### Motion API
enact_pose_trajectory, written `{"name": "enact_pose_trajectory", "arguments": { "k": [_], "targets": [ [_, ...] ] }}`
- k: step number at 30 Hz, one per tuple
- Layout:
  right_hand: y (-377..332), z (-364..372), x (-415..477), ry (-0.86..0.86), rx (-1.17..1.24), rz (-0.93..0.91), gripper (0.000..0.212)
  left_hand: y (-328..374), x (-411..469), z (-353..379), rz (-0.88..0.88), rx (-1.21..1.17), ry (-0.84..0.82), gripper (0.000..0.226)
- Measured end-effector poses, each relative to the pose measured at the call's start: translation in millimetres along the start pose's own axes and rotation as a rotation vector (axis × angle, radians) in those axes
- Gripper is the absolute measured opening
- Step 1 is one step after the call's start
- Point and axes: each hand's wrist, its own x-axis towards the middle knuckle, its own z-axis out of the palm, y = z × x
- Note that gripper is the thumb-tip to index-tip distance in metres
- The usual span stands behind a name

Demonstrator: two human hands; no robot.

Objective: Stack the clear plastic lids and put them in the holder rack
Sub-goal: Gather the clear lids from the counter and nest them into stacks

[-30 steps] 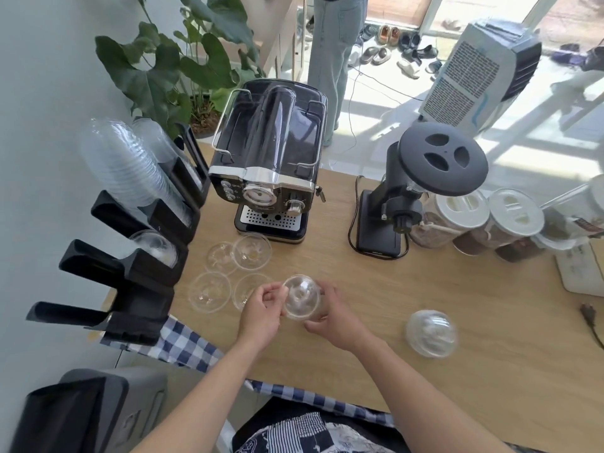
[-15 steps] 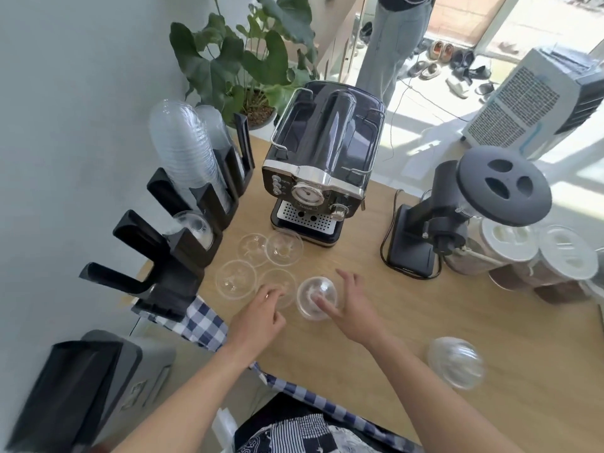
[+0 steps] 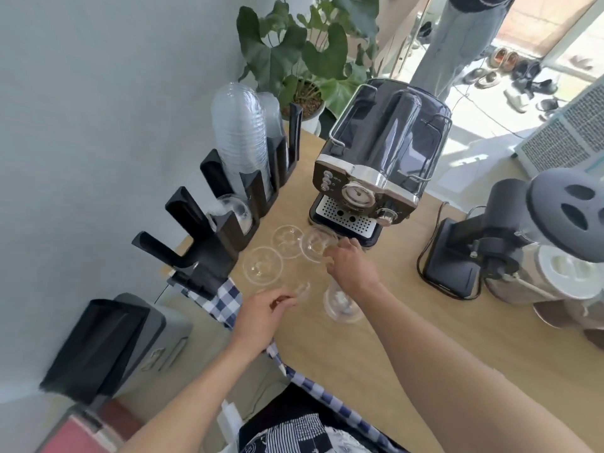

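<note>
right hand (image 3: 349,266) touching far clear lid (image 3: 315,245), left hand (image 3: 261,310) on near lid (image 3: 299,289)

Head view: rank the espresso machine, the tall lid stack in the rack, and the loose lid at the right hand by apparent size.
1. espresso machine
2. tall lid stack, narrower than the machine though nearly as long in frame
3. loose lid touched by the right hand, clearly smallest

The wide-angle lens distorts true sizes.

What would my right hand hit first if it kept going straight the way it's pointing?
Probably the clear lid at your right hand's fingertips; beyond it stands the espresso machine. Depth is unclear.
</note>
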Motion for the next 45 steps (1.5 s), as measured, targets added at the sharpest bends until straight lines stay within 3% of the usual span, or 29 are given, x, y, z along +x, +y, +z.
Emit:
{"name": "enact_pose_trajectory", "arguments": {
  "k": [4, 12, 18, 25, 35, 45],
  "targets": [
    [0.3, 6.0, 9.3, 0.010, -0.015, -0.021, 0.025, -0.4, -13.7, -15.0, -0.103, -0.187, 0.037, 0.008],
    [-1.6, 6.6, 1.3, 0.138, 0.210, -0.063, 0.010, -6.4, -16.9, -25.6, -0.183, -0.390, 0.011, 0.011],
    [-1.1, -2.3, -16.4, 0.198, 0.606, 0.065, 0.016, 1.5, -6.0, -19.5, -0.237, -0.478, -0.017, 0.015],
    [9.2, -16.1, -60.3, 0.060, 1.077, 0.235, 0.027, 15.4, 6.2, -4.9, -0.271, -0.531, -0.021, 0.017],
    [28.7, -13.0, -74.7, 0.129, 1.228, 0.361, 0.027, 24.3, 14.2, 4.9, -0.312, -0.563, -0.048, 0.018],
    [60.0, -0.7, -107.5, 0.031, 1.548, 0.535, 0.018, 28.8, 21.9, 16.0, -0.388, -0.796, -0.034, 0.022]
  ]
}}
